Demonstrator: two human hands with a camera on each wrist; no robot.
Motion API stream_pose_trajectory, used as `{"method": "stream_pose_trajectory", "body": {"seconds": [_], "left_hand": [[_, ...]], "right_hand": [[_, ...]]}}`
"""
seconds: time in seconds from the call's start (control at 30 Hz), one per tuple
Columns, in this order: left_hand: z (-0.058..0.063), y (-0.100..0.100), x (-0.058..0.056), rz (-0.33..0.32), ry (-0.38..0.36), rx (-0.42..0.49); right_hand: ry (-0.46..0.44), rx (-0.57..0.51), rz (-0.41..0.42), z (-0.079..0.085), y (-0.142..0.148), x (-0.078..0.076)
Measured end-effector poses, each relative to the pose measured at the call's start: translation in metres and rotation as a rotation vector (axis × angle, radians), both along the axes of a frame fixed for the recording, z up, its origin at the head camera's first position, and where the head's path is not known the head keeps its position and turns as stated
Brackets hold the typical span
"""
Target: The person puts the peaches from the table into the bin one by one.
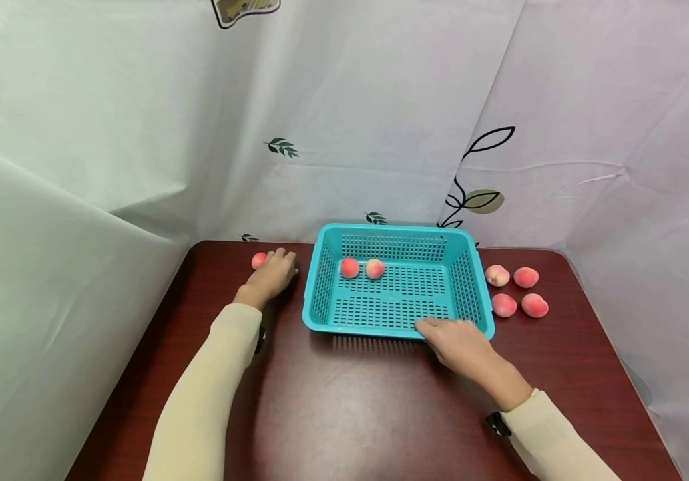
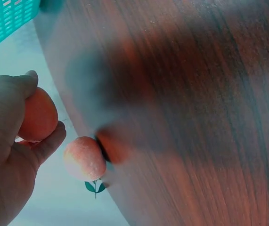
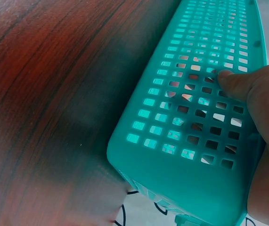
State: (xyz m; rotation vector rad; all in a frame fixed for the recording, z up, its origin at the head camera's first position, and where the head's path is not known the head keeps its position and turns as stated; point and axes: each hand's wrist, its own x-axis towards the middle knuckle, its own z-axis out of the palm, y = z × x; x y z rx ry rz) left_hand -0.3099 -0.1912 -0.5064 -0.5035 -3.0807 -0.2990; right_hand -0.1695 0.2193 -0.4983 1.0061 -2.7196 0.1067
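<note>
Left hand (image 1: 269, 276): we see the arm stretched forward, left of the blue basket (image 1: 389, 292), with the grip curled round one peach (image 2: 41, 115).
Right hand (image 1: 457, 342): we see its grip pinching the basket's near rim, thumb on the outside wall.
Inside the basket: two peaches (image 1: 349, 268).
On the worktop (image 1: 344, 414): a loose peach (image 2: 85, 158) near the left hand, four peaches (image 1: 504, 305) just right of the basket.

We see a dark red-brown, wood-grained table (image 1: 368, 414), with pale cloth (image 1: 380, 100) hanging along its far, left and right edges. On the cloth we find a small printed sprig (image 1: 249, 238) just above the far edge, near the left corner, and a black-outlined plant (image 1: 485, 201) toward the right corner.
</note>
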Motion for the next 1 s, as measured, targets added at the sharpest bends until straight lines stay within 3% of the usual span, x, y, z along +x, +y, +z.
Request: {"method": "stream_pose_trajectory", "body": {"seconds": [0.23, 0.47, 0.6, 1.0], "left_hand": [[0.012, -0.001, 0.007, 0.019, 0.011, 0.043], [0.034, 0.000, 0.015, -0.010, 0.126, 0.051], [0.046, 0.002, 0.017, -0.020, 0.147, 0.050], [0.066, 0.014, 0.013, -0.094, 0.264, 0.060]], "right_hand": [[-0.003, -0.001, 0.004, 0.000, 0.000, 0.000], [0.003, -0.007, 0.008, -0.001, 0.000, 0.000], [0.008, -0.009, 0.007, -0.002, 0.000, 0.000], [0.021, -0.005, 0.009, -0.001, 0.000, -0.001]]}}
